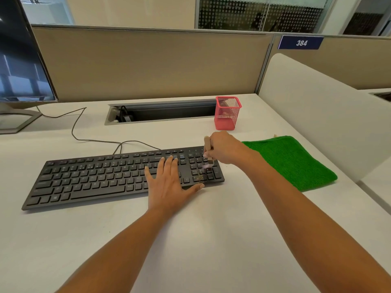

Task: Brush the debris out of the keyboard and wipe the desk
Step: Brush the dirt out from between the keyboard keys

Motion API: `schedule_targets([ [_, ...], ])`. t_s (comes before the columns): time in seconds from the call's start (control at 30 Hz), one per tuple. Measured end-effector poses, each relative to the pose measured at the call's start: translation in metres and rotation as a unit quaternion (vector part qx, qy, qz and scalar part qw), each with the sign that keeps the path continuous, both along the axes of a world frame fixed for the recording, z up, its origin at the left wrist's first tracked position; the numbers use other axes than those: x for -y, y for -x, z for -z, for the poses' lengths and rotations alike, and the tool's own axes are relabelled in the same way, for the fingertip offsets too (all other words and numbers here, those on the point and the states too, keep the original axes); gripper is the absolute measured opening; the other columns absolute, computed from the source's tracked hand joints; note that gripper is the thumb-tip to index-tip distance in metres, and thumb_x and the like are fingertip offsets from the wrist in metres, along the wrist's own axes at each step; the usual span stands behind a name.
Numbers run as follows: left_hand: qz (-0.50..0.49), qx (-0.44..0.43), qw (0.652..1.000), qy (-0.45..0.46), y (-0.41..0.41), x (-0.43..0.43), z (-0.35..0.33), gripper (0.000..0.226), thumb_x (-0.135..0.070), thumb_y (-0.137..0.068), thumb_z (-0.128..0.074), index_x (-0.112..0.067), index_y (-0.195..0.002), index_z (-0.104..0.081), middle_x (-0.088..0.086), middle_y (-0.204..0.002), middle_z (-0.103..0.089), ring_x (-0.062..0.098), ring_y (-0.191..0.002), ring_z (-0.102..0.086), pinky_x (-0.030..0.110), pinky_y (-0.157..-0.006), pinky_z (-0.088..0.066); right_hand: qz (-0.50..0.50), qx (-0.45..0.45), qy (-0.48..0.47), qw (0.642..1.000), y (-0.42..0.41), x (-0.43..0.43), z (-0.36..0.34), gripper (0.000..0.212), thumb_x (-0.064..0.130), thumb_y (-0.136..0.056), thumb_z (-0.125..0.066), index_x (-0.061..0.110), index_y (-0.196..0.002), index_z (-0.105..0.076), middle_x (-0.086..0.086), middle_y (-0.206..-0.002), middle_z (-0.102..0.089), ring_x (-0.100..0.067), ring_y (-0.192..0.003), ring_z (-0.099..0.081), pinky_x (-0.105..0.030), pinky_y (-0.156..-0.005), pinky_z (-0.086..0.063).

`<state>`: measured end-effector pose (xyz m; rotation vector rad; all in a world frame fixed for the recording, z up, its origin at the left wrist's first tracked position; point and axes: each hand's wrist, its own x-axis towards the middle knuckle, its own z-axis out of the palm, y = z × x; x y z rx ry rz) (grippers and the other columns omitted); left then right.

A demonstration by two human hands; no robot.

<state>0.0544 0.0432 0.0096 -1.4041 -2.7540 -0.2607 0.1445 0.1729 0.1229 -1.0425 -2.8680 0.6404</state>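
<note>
Keyboard (101, 178) under flat left hand (169, 185); right hand (224, 148) grips brush (208, 150).

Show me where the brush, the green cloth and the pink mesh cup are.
brush (207, 143): head view, upper end of its handle.
green cloth (292, 161): head view, middle of its top face.
pink mesh cup (227, 116): head view, front mesh wall.

Open-plan office, cubicle desk. Beige partition panels (148, 64), numbered "384" plate (300, 42), monitor (21, 60), desk cable tray (163, 112). Glass-walled rooms behind.
</note>
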Motion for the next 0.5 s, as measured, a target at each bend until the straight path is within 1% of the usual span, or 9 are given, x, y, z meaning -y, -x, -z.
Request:
schedule_targets([
  [0.1, 0.0, 0.0, 1.0, 0.004, 0.0, -0.001, 0.0, 0.122, -0.088, -0.055, 0.012, -0.017, -0.151, -0.008, -0.002, -0.159, -0.008, 0.017, -0.147, 0.001, 0.056, -0.114, 0.001, 0.006, -0.024, 0.007, 1.0, -0.002, -0.002, -0.006, 0.022, 0.019, -0.09, -0.059, 0.003, -0.104, -0.068, -0.012, -0.104, -0.064, -0.018, -0.083, -0.054, -0.026, -0.065, -0.04],
  [0.2, -0.001, 0.001, 1.0, 0.004, 0.0, -0.001, -0.001, 0.122, -0.089, -0.054, 0.013, -0.017, -0.151, -0.009, -0.002, -0.159, -0.008, 0.017, -0.147, 0.001, 0.056, -0.115, 0.001, -0.003, -0.087, 0.084, 0.993, -0.001, 0.006, -0.008, 0.022, 0.02, -0.089, -0.061, 0.007, -0.105, -0.069, -0.01, -0.106, -0.066, -0.017, -0.088, -0.056, -0.026, -0.075, -0.042],
  [0.27, -0.001, 0.001, 1.0, 0.003, 0.0, -0.001, 0.0, 0.123, -0.088, -0.054, 0.013, -0.017, -0.151, -0.01, -0.002, -0.159, -0.009, 0.017, -0.147, 0.0, 0.056, -0.115, 0.001, -0.02, -0.102, 0.108, 0.989, 0.0, 0.012, -0.006, 0.02, 0.019, -0.089, -0.062, 0.008, -0.104, -0.07, -0.009, -0.107, -0.066, -0.019, -0.092, -0.057, -0.027, -0.08, -0.044],
  [0.37, 0.0, 0.001, 1.0, -0.002, 0.0, 0.0, -0.001, 0.123, -0.089, -0.054, 0.013, -0.017, -0.151, -0.01, -0.002, -0.159, -0.009, 0.017, -0.147, -0.001, 0.056, -0.115, 0.001, -0.03, -0.083, 0.091, 0.992, -0.001, 0.013, -0.002, 0.018, 0.017, -0.089, -0.061, 0.005, -0.099, -0.07, -0.008, -0.108, -0.066, -0.017, -0.088, -0.055, -0.025, -0.078, -0.042],
  [0.43, -0.001, 0.003, 1.0, -0.003, -0.001, 0.0, -0.001, 0.123, -0.088, -0.054, 0.013, -0.017, -0.151, -0.01, -0.002, -0.159, -0.009, 0.017, -0.147, -0.001, 0.056, -0.115, 0.001, -0.015, -0.057, 0.061, 0.996, -0.003, 0.009, -0.001, 0.019, 0.015, -0.09, -0.06, 0.001, -0.098, -0.069, -0.011, -0.107, -0.066, -0.016, -0.085, -0.053, -0.025, -0.072, -0.04],
  [0.5, 0.0, 0.004, 1.0, -0.003, -0.001, 0.0, -0.001, 0.123, -0.088, -0.053, 0.013, -0.017, -0.151, -0.011, -0.002, -0.159, -0.009, 0.017, -0.147, -0.001, 0.056, -0.115, 0.001, 0.012, -0.044, 0.033, 0.998, -0.006, 0.003, -0.001, 0.022, 0.017, -0.091, -0.059, 0.001, -0.1, -0.068, -0.013, -0.102, -0.065, -0.019, -0.085, -0.054, -0.027, -0.066, -0.042],
])
